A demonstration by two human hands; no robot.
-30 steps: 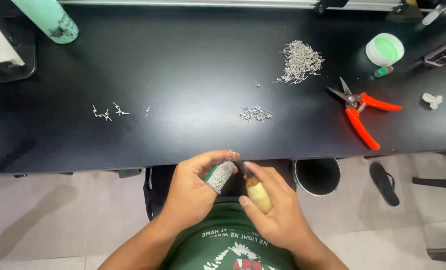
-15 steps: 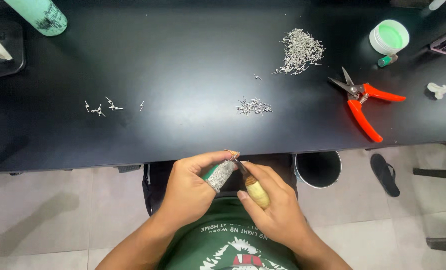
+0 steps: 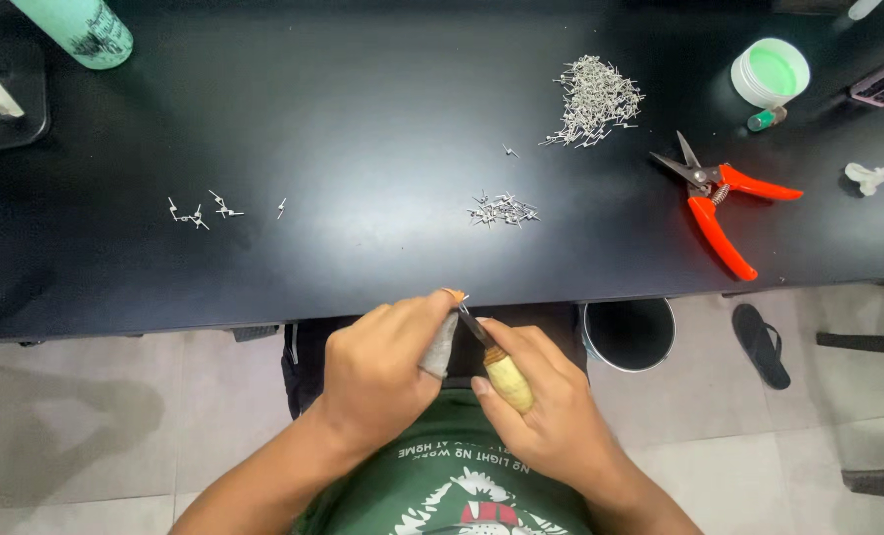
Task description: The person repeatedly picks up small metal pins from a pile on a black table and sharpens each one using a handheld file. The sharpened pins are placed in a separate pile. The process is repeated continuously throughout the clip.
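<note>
Both hands work close together just below the near edge of the black desk (image 3: 363,119). The right hand (image 3: 551,416) is curled tight around a small tool with a pale wooden handle (image 3: 508,381), its thin dark blade angled up toward the other hand. The left hand (image 3: 377,372) pinches a tiny silver metal piece (image 3: 459,296) between fingertips, a grey guard on the thumb, likely shielding it from the blade. On the desk lie a big heap of silver pins (image 3: 592,99), a smaller cluster (image 3: 502,209) and orange-handled snips (image 3: 724,198), within easy reach.
</note>
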